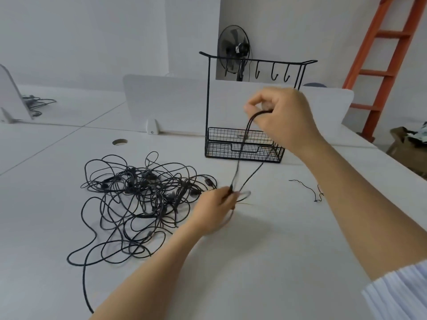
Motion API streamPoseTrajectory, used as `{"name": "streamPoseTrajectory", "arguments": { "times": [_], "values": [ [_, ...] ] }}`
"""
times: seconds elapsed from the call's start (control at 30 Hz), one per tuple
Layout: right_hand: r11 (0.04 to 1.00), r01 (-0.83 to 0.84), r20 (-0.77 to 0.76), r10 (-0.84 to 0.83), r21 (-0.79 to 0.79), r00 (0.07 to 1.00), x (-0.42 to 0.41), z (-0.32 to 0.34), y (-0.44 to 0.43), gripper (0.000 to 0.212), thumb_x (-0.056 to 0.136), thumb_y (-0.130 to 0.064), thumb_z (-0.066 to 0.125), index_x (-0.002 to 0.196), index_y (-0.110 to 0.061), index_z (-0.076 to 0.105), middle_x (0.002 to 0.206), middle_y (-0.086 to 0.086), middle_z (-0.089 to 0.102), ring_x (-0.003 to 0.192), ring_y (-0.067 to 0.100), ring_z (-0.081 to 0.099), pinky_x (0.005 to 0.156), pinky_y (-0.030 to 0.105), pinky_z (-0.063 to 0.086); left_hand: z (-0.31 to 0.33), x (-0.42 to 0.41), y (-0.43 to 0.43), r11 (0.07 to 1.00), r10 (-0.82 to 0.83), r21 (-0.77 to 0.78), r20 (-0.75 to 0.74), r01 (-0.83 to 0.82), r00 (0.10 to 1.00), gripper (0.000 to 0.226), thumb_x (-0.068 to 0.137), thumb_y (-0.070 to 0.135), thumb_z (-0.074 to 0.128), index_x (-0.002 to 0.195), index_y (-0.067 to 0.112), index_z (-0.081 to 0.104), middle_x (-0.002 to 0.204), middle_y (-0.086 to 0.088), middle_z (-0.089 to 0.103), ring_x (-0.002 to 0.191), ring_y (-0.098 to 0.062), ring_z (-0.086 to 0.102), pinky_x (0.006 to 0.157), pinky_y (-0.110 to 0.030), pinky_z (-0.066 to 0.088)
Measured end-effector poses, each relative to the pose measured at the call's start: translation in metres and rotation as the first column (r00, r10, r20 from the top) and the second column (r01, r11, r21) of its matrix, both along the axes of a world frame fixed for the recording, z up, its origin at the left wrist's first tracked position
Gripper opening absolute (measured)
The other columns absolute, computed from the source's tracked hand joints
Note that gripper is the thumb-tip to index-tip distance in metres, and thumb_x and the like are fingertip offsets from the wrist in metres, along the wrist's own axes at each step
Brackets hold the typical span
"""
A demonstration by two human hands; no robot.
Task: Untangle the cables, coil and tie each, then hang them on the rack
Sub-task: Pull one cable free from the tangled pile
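Note:
A tangled heap of black cables (143,197) lies on the white table, left of centre. My right hand (280,120) is raised in front of the rack and pinches the top bend of a looped black cable (242,146). My left hand (218,210) is low over the table and grips the lower end of the same loops. The black wire rack (245,102) stands behind, with several hooks on its top bar and a mesh basket at its base.
A thin black tie (307,189) lies on the table to the right. A white divider panel (161,105) stands behind the heap, with a cable hole (119,142) beside it. A fan (234,50), an orange ladder (388,58) and a cardboard box (409,148) stand beyond the table.

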State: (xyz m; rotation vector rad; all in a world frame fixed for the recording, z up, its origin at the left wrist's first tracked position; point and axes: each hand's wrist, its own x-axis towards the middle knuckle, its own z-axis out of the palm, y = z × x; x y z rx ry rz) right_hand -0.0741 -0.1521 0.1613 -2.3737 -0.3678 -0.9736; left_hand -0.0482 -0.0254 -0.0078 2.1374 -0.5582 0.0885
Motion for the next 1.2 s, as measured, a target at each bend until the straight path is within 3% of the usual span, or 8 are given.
{"name": "streamPoseTrajectory", "arguments": {
  "times": [0.2,0.37,0.5,0.6,0.73,0.93,1.07,1.2],
  "values": [
    [0.802,0.581,0.736,-0.311,-0.137,0.602,0.020,0.033,-0.056,0.007,0.073,-0.010,0.060,0.067,-0.011,0.064,0.041,0.006,0.050,0.034,0.023,0.039,0.048,0.015,0.013,0.003,0.022,0.028,0.981,0.161,-0.111,0.026,-0.157,0.987,0.016,0.092,0.016,0.055,0.077,0.013,0.060,0.068,0.003,0.063,0.062,-0.008,0.055,0.057,-0.020,0.038],
    [0.849,0.443,0.137,-0.495,0.290,0.858,0.026,0.018,-0.086,0.015,0.088,-0.015,0.052,0.096,-0.010,0.063,0.066,-0.005,0.051,0.061,0.016,0.047,0.053,0.027,0.031,0.012,0.029,0.049,0.807,0.098,-0.553,-0.221,-0.207,0.970,0.020,0.087,-0.006,0.052,0.090,0.007,0.067,0.075,0.009,0.069,0.069,0.004,0.061,0.068,-0.010,0.046],
    [0.263,0.215,-0.277,0.226,0.940,0.934,0.029,-0.011,-0.083,0.022,0.090,-0.009,0.048,0.071,-0.018,0.052,0.036,-0.007,0.042,0.028,0.004,0.032,0.033,0.011,0.024,0.019,0.031,0.059,0.446,-0.170,-0.825,-0.458,-0.346,0.873,0.022,0.089,-0.003,0.040,0.082,0.004,0.060,0.064,-0.004,0.068,0.054,-0.015,0.063,0.053,-0.019,0.049],
    [0.532,0.381,-0.569,0.247,0.756,0.785,0.030,-0.035,-0.083,0.014,0.092,-0.026,0.049,0.079,-0.021,0.055,0.036,-0.006,0.038,0.024,0.005,0.022,0.034,0.007,0.014,0.023,0.029,0.059,0.286,-0.261,-0.846,-0.521,-0.451,0.812,0.024,0.091,0.009,0.040,0.077,0.007,0.060,0.059,-0.003,0.061,0.040,-0.013,0.050,0.040,-0.014,0.037],
    [0.874,0.487,-0.590,-0.396,-0.006,0.704,0.029,-0.045,-0.090,0.027,0.084,-0.035,0.060,0.070,-0.013,0.054,0.059,0.005,0.045,0.049,0.019,0.039,0.049,0.023,0.025,0.027,0.027,0.065,0.124,-0.306,-0.910,-0.415,-0.396,0.857,0.014,0.057,0.014,0.055,0.052,0.010,0.068,0.059,-0.005,0.060,0.041,-0.014,0.045,0.043,-0.013,0.036],
    [0.912,0.393,-0.562,-0.265,0.118,0.783,0.030,-0.048,-0.086,0.020,0.084,-0.020,0.056,0.076,-0.003,0.062,0.061,0.009,0.054,0.049,0.016,0.046,0.045,0.020,0.030,0.019,0.025,0.065,0.495,-0.472,-0.866,-0.207,0.064,0.857,0.032,0.043,0.039,0.072,0.048,0.008,0.065,0.049,-0.007,0.053,0.059,-0.023,0.057,0.056,-0.025,0.047],
    [0.852,0.206,-0.562,0.120,0.481,0.819,0.020,-0.041,-0.069,0.024,0.089,-0.012,0.047,0.071,-0.011,0.063,0.039,-0.001,0.050,0.028,0.009,0.031,0.031,0.012,0.021,0.015,0.017,0.041,0.948,-0.076,-0.318,-0.185,0.013,0.980,0.015,0.087,0.028,0.057,0.081,0.017,0.065,0.071,0.002,0.063,0.073,-0.014,0.057,0.070,-0.024,0.041],
    [0.931,0.032,-0.584,0.201,0.363,0.787,0.005,-0.028,-0.040,0.039,0.096,-0.022,0.039,0.062,-0.009,0.056,0.036,0.000,0.042,0.031,0.007,0.031,0.032,0.013,0.023,0.010,0.002,0.018,0.993,-0.113,0.026,0.063,0.112,0.992,0.070,0.067,0.066,0.050,0.122,0.024,0.054,0.118,0.011,0.047,0.116,-0.007,0.038,0.101,-0.024,0.028]
  ]
}}
